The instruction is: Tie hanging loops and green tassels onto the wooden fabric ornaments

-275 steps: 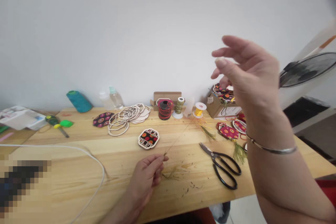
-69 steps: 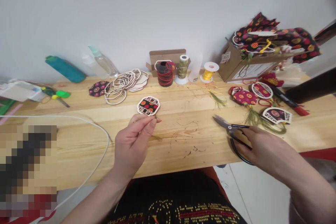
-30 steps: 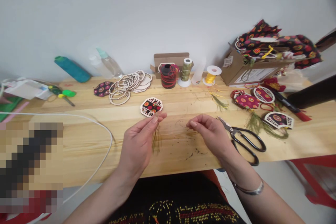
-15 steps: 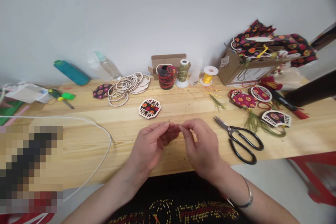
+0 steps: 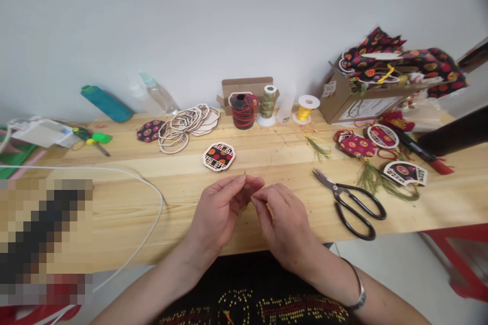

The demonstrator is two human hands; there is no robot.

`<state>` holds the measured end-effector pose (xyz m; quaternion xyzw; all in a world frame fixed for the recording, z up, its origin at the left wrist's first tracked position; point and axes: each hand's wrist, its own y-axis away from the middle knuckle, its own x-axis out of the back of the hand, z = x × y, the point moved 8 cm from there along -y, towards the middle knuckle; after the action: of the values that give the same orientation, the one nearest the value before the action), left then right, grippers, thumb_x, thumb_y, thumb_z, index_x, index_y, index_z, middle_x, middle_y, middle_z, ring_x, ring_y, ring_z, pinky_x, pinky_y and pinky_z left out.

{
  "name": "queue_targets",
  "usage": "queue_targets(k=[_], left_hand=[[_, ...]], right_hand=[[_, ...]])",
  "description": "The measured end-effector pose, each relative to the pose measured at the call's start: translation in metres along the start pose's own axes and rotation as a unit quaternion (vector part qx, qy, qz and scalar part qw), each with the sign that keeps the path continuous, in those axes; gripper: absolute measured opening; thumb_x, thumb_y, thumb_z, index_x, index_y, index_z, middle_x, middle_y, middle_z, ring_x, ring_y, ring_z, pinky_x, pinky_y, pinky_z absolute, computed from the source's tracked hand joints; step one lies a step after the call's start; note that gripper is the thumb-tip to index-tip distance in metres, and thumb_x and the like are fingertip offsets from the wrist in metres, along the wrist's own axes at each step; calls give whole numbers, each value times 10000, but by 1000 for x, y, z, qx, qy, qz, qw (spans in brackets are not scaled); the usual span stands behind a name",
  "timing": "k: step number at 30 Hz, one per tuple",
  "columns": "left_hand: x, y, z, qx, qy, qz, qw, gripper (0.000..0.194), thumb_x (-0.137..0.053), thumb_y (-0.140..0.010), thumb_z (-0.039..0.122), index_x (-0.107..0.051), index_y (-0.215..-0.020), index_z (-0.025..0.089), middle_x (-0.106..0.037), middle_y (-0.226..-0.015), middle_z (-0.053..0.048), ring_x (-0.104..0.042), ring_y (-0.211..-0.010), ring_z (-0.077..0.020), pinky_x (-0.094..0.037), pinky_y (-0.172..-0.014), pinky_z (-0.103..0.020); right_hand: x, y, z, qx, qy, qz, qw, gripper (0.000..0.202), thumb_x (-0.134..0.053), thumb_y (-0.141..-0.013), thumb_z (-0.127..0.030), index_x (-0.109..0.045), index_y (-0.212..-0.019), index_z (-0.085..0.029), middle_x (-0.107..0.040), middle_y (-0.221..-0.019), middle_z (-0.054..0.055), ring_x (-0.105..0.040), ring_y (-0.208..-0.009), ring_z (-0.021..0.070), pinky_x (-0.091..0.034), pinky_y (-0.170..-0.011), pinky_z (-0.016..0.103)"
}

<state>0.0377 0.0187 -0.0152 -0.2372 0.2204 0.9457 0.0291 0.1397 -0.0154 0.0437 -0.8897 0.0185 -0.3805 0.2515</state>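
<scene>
My left hand [image 5: 221, 208] is closed in a pinch over the wooden table, with a tiny bit of something thin showing at the thumb tip, too small to name. Close by on its right, my right hand [image 5: 284, 221] pinches thumb and forefinger together near the left fingers; what it holds is too small to make out. Just beyond the hands lies an eight-sided patterned piece [image 5: 218, 157] with a pale fretwork frame. Black-handled scissors [image 5: 348, 200] rest to the right of my right hand, their blades pointing away to the left.
Pale cut-out frames [image 5: 186, 124] lie at the back left. A dark red cord spool [image 5: 243, 111], green thread [image 5: 269, 104] and yellow spool [image 5: 305, 110] stand along the wall. Tasselled ornaments [image 5: 358, 146] and a full carton [image 5: 358, 104] are right. A white cable [image 5: 158, 203] curves at left.
My right hand has moved a little toward me and to the left, its fingertips now lower beside the left fingers. My left hand has barely moved. The view has shifted slightly.
</scene>
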Motion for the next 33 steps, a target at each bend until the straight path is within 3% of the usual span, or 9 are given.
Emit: queue_targets(k=[23,33], left_hand=[[0,1,0,-18,7,-11,1000,156,-612,-794,247,-707,-772,125,-736,-838,-100,-663,-802,-182,-482,-772,-298],[-6,-1,2,-62,-19,-44,997,207,-540,-847,233,-610,-670,152,-612,-690,-4,-576,-751,-126,-440,-750,-256]], right_hand=[[-14,4,8,-54,-60,-37,996,119,-476,-859,-127,-573,-792,-144,-609,-749,49,-539,-697,148,-433,-652,291],[-14,6,6,-31,-68,-55,996,134,-471,-868,-132,-600,-830,-133,-626,-772,61,-535,-713,153,-435,-665,302]])
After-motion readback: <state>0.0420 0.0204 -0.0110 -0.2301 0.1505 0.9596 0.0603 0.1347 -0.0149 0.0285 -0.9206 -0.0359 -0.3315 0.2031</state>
